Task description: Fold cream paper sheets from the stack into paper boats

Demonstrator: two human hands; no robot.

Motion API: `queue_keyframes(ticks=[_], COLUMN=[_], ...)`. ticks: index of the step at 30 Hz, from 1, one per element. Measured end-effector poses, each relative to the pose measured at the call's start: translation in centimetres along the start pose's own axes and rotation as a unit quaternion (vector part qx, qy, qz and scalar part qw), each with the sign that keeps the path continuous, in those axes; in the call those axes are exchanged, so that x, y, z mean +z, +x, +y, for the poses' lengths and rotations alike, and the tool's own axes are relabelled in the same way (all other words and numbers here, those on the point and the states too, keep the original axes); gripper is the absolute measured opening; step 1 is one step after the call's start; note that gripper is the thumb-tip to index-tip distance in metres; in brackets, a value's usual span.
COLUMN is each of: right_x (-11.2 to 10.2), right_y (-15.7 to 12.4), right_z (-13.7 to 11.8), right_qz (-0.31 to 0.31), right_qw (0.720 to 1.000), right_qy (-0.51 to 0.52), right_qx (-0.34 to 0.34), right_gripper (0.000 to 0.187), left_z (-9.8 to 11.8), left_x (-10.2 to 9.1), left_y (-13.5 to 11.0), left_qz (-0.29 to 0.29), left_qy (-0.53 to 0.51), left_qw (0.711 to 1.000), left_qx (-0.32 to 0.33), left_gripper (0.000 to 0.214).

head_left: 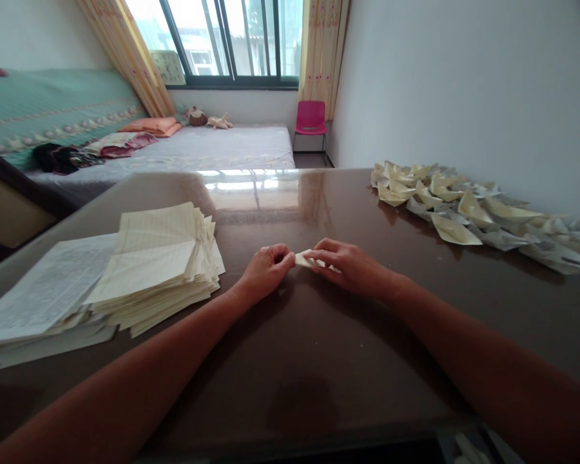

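A small folded piece of cream paper [305,259] lies between my two hands, low over the middle of the brown table [290,341]. My left hand [270,267] pinches its left corner between thumb and curled fingers. On the other side my right hand [348,265] grips the paper, with its fingers over the top and its thumb nearer me. Those fingers hide part of the folds. To the left sits a thick stack of cream lined sheets [147,258], and beside it a pile of printed sheets [43,283].
Many folded paper boats [457,229] are heaped at the right along the white wall [468,84]. Beyond the table stand a bed [232,145] and a pink chair [310,119] under the window. A dark chair back [14,200] shows at the left.
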State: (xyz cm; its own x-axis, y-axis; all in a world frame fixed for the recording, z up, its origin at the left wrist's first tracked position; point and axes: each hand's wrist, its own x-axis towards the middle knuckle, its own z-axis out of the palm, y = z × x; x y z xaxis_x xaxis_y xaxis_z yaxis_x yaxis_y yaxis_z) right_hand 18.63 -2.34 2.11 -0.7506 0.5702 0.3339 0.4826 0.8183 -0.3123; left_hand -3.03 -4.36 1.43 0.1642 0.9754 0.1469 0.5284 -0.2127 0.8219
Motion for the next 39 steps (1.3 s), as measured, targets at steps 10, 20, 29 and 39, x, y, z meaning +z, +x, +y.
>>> queue_keyframes(ticks=[10,20,29,39], right_x=[0.0,1.3,1.6,1.7], right_y=[0.2,0.4,0.5,0.3], right_z=[-0.7,-1.7,-2.6,-2.5], right_qz=[-0.056,0.082,0.121,0.084], right_qw=[0.989,0.996,0.988,0.981], right_qy=[-0.128,-0.001,-0.005,-0.008], right_qx=[0.052,0.035,0.091,0.177], right_gripper=[0.034,0.034,0.039,0.036], left_z=[-0.1,1.3,1.6,2.3], left_x=[0.5,1.6,1.8,2.1], left_y=[-0.4,-1.8,-1.8,-2.5], left_qz=[0.005,0.018,0.004,-0.021], left_qy=[0.142,0.18,0.244,0.294], left_qw=[0.989,0.983,0.967,0.952], left_qx=[0.051,0.034,0.072,0.081], left_gripper=[0.039,0.035,0.044,0.049])
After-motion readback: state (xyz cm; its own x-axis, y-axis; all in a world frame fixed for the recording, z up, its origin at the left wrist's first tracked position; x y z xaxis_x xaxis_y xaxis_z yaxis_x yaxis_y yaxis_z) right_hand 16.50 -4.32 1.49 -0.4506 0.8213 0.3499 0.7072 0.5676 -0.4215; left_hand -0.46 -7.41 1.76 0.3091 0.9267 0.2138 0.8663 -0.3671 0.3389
